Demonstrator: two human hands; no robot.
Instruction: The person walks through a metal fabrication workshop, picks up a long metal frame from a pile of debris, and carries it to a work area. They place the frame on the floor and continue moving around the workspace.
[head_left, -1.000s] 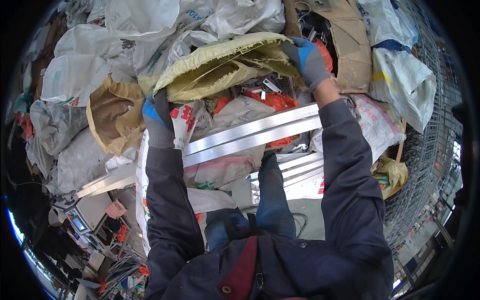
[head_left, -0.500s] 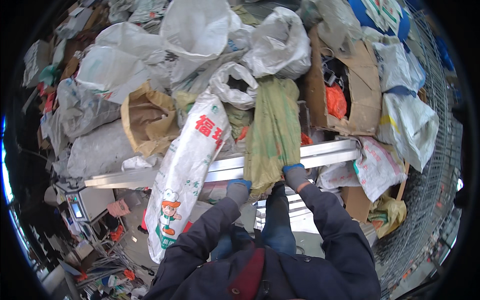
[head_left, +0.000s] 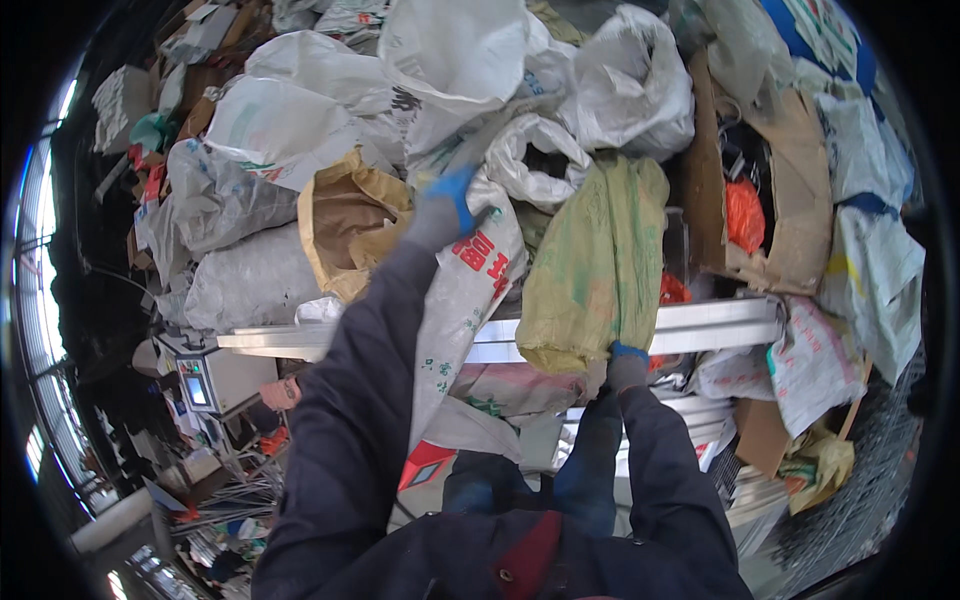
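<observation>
My right hand (head_left: 628,368), in a grey glove with blue fingers, is closed on the lower edge of a yellow-green woven sack (head_left: 590,270). The sack hangs over pale metal bars (head_left: 720,328) in front of my legs. My left hand (head_left: 446,212), gloved alike and smeared by motion, is at the upper end of a long white woven sack (head_left: 470,290) with red and green print. Whether its fingers grip the cloth cannot be made out. My left forearm covers part of the bars and comes close to the white sack's left edge.
White sacks (head_left: 450,50) with gaping mouths stand beyond. A brown paper sack (head_left: 345,225) is left of my hand. At the right are a cardboard box (head_left: 790,180) with an orange bag inside and a wire mesh fence (head_left: 860,520). A box with a small screen (head_left: 215,380) stands left.
My left hand has left the green sack's lower edge and reached forward and left to the white sack's upper end. The right hand still holds the green sack. The view has shifted left.
</observation>
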